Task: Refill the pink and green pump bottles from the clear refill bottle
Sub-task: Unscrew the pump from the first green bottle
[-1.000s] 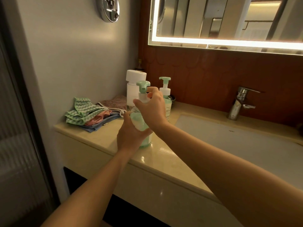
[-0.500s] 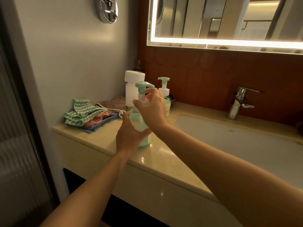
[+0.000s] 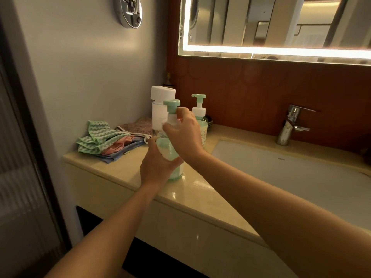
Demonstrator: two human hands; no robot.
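Observation:
A green pump bottle stands on the beige counter near its front edge. My left hand grips its body from the left. My right hand wraps around the white collar under the green pump head. Behind it stands a second bottle with a green pump and a white label. A tall bottle with a wide white cap stands at the back left; its lower part is hidden by my hands. No pink bottle shows.
Folded cloths in green, pink, blue and brown lie on the counter's left end. A white sink basin fills the right side, with a chrome tap behind it. A lit mirror hangs above.
The green pump head has turned from pointing right to facing more toward me as my right hand twists the collar. My left hand stays on the bottle body.

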